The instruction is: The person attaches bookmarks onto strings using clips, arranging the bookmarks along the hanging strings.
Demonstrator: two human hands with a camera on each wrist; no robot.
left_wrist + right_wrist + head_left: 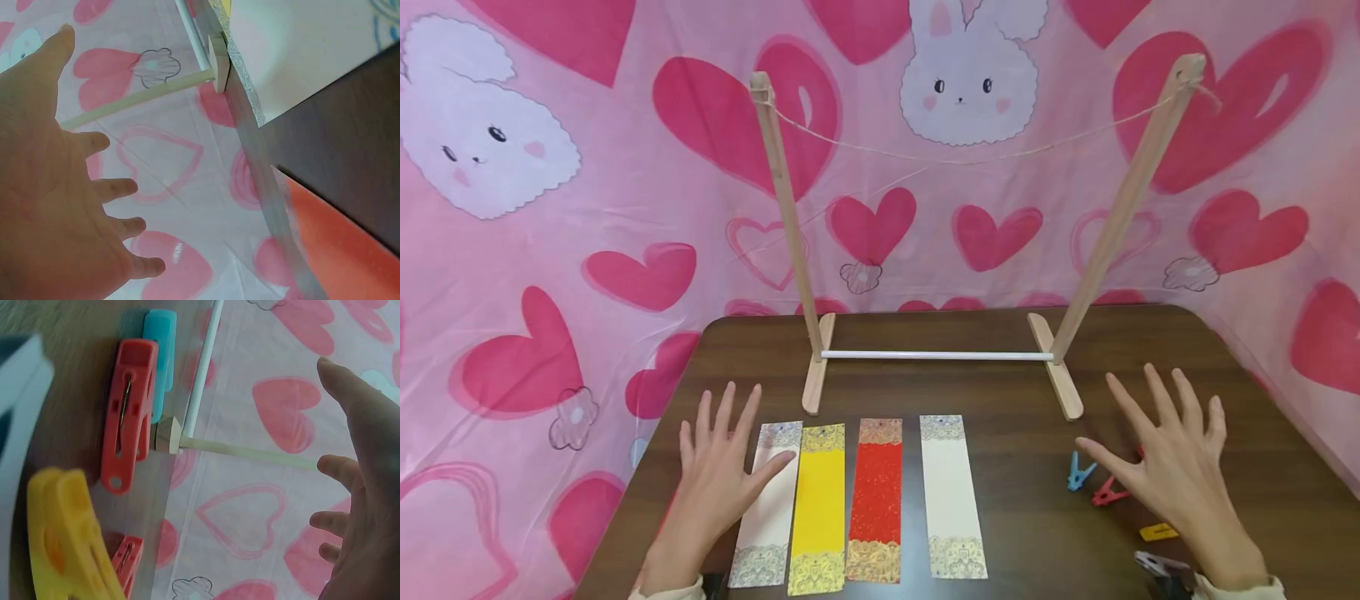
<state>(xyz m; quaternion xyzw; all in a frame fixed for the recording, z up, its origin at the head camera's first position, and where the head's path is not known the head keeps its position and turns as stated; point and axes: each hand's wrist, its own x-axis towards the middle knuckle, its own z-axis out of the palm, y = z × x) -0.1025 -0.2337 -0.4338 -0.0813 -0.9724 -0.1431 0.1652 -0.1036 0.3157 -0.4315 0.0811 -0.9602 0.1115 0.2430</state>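
My left hand point(715, 475), fingers spread and holding nothing, hovers over the left white paper strip point(772, 492) and a mostly hidden red strip point(344, 231). Right of it lie a yellow strip point(818, 508), a red strip point(876, 500) and another white strip point(951, 492), all with patterned ends. My right hand point(1180, 475), also spread and bare, is above several clothespins: a blue one point(1078, 472), a red one point(1108, 493), a yellow one point(1159, 532) and a whitish one point(1159, 563). Another red clothespin point(129, 562) shows in the right wrist view.
A wooden stand with a left post point(790, 217) and right post point(1123, 208) rises at the back of the brown table point(1000, 467). A sagging string point(955, 161) joins their tops; a white rod point(936, 356) links their feet. Pink heart-patterned cloth point(647, 192) hangs behind.
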